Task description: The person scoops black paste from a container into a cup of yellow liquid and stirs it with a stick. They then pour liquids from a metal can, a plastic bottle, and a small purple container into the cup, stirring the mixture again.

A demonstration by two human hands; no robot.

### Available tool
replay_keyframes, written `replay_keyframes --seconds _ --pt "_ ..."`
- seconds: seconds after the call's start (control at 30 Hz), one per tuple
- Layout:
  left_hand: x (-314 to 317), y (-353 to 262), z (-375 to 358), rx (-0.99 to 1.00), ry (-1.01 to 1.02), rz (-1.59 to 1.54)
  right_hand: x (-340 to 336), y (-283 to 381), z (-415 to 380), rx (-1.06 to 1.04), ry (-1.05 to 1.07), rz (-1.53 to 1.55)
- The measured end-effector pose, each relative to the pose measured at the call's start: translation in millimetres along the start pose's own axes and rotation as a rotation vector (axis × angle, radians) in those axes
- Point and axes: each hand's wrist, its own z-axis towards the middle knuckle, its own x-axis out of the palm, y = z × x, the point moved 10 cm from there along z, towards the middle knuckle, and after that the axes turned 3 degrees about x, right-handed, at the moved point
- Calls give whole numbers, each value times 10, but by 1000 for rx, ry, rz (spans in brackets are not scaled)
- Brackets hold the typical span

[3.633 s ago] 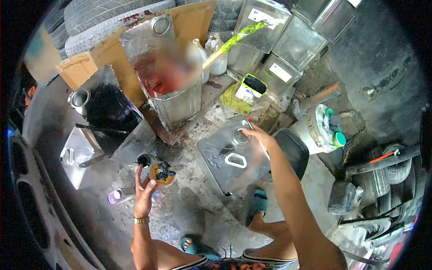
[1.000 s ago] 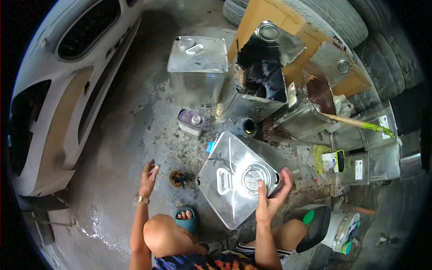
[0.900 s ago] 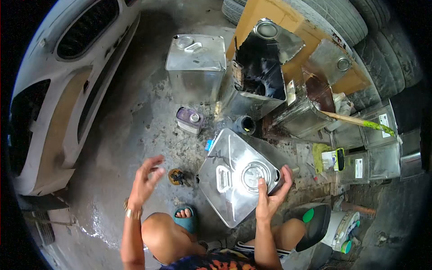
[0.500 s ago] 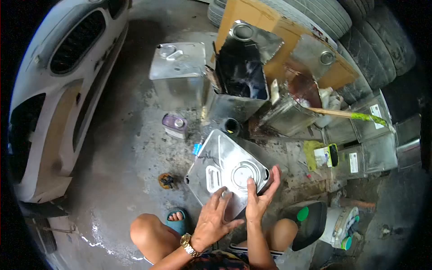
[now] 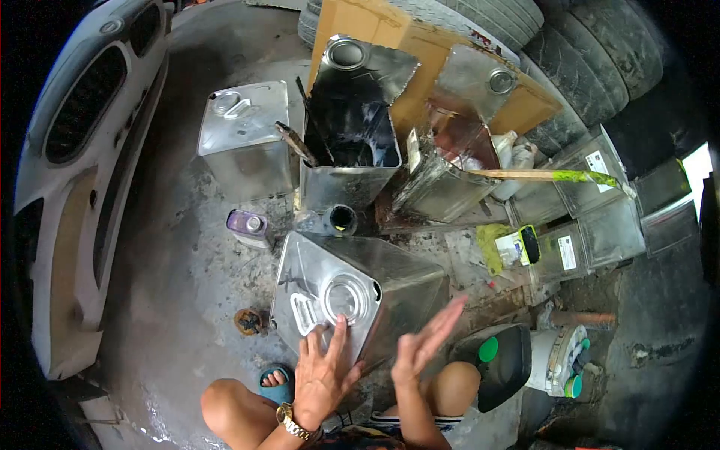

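Note:
A square metal can [image 5: 405, 274] leans over on the floor in front of my knees, its top face with a round lid [image 5: 346, 298] and a folded handle [image 5: 304, 313] turned toward me. My left hand [image 5: 322, 371], with a gold watch at the wrist, lies on that top face, fingers spread, fingertips near the lid. Off the can's right side, my right hand [image 5: 424, 345] is raised in the air, palm edge-on and fingers stretched out, holding nothing. A small dark round container [image 5: 342, 219] stands just behind the can.
Behind are a closed can [image 5: 247, 161], an open dark-stained can [image 5: 349, 180] and a red-stained can [image 5: 442, 187] with a stick [image 5: 525, 175] across it. A purple-topped tin [image 5: 250, 226] stands left. A car bumper [image 5: 82, 202] is far left; a black bin [image 5: 517, 352] and white bucket [image 5: 551, 360] are right.
The can has tipped further, showing more of its side. My right hand has let go of its corner and moved off it. The view has shifted to the right.

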Motion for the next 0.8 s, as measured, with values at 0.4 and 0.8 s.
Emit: replay_keyframes --seconds 0.4,0.8 --pt "-71 371 -245 52 -87 -208 -537 -3019 -563 1227 -301 283" --pt "-27 452 -425 45 -161 -293 -201 -2787 -357 941 -57 367"
